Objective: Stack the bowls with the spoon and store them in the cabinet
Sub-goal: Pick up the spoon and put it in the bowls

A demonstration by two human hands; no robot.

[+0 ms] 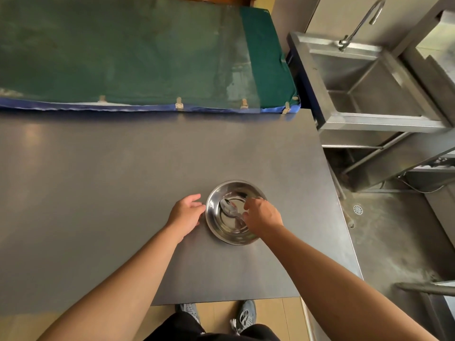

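- A person stood at a grey table [98, 193], seen from a camera on their head looking down; both bare forearms reached forward over the tabletop
- A shiny steel bowl [216, 232] sat upright on the table, right of centre and toward the near edge; it may have been more than one bowl nested together, but that could not be told from above
- A metal spoon [229, 208] lay inside the bowl, its scoop toward the left and its handle running toward the right hand
- The right hand [264, 216] hung over the right part of the bowl, palm down, fingers curled downward into it; the fingertips [247, 205] were at the spoon's handle end; whether they gripped the handle or only touched it could not be told
- The left hand [186, 214] rested on the table just beside the bowl's left rim; its fingers were loosely spread and half open, the tips touching or almost touching the rim; it had hold of nothing
- A green mat [123, 52] with a blue edge lay beyond the table's far side
- A steel sink [327, 77] with a curved tap [362, 23] stood to the right, apart from the table
- Grey shoes [246, 316] showed below the table's near edge on a tan floor
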